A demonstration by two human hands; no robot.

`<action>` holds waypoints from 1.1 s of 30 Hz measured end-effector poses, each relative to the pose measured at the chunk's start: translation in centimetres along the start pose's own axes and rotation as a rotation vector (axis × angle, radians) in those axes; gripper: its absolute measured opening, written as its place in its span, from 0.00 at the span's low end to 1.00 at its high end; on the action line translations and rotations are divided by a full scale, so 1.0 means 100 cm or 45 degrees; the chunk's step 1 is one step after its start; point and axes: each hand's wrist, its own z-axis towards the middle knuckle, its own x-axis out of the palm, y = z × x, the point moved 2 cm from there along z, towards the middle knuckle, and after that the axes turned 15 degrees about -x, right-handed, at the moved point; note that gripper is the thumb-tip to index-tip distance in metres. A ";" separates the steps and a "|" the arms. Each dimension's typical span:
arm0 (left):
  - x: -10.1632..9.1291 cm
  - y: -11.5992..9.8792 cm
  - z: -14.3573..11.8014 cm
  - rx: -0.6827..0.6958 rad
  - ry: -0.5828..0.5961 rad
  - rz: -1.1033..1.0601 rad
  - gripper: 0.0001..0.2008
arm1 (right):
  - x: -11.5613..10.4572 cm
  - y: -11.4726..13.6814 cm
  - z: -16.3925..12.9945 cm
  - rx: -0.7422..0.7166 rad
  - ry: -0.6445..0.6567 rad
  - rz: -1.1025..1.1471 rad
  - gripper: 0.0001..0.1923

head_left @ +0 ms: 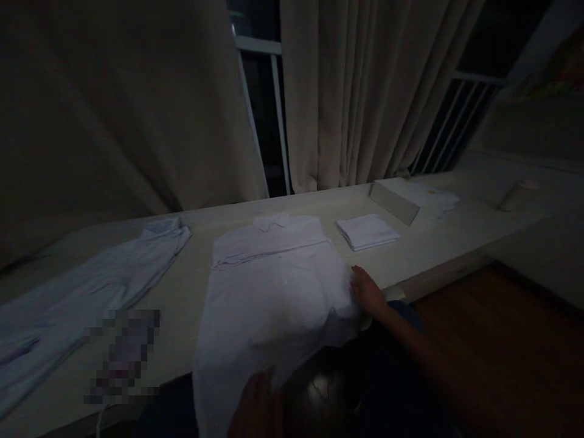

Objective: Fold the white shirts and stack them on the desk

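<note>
A white collared shirt (pixel 283 292) lies spread over the long pale ledge, its collar toward the window and a creased band across its upper part. The lower part hangs over the near edge toward my lap. My right hand (pixel 367 293) grips the shirt's right side, with the fingers closed at the cloth's edge. Low in the view, my left hand (pixel 258 404) is closed at the lower hem; it is dark there and its fingertips are partly hidden.
Another white garment (pixel 100 280) lies to the left, near a blurred-out object (pixel 128 350) with a cord. A folded white cloth (pixel 367 232) lies right of the shirt. Beyond it are a flat-sided board or box (pixel 395 204) and more white cloth (pixel 433 198). Curtains (pixel 356 91) hang behind the ledge.
</note>
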 end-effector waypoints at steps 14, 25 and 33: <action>0.070 -0.200 0.198 0.660 0.108 0.595 0.24 | -0.002 0.001 0.014 0.402 -0.352 -0.022 0.15; 0.169 -0.258 0.293 0.691 0.268 0.718 0.28 | 0.040 -0.006 -0.059 1.217 -0.324 1.074 0.17; 0.194 -0.247 0.292 0.653 0.175 0.697 0.33 | -0.032 0.010 -0.062 0.972 0.079 1.371 0.13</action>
